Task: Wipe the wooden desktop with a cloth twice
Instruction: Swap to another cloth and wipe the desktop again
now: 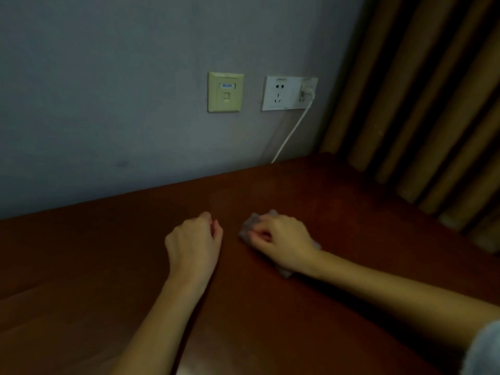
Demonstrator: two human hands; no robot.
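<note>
1. right hand (281, 236) is down on the wooden desktop (108, 266), mid-desk, a bit right of centre. fingers curled round the cloth (250, 226), gripping it.
2. cloth's greyish & bunched, lying on the wood under that hand. bits poke out past the fingertips on the far-left side & under the wrist on the near side.
3. left hand (193, 239) just left of it, close but apart, not touching the cloth. fingers curled into a loose fist, nothing in it. can't tell if the knuckles touch the wood.
4. both forearms bare, coming in from the near side. bit of grey sleeve (484, 350) at the near right corner.
5. desktop's dark reddish-brown & runs back to the grey wall (108, 90).
6. on the wall: yellowish data socket (225, 92) on the left, white power outlet (281, 93) just right of it w/ a white plug (307, 90) in its right half.
7. white cable (290, 133) drops from the plug down-left to the desk's far edge.
8. brown curtain (419, 104) hangs in folds at the right, along the desk's right side.
</note>
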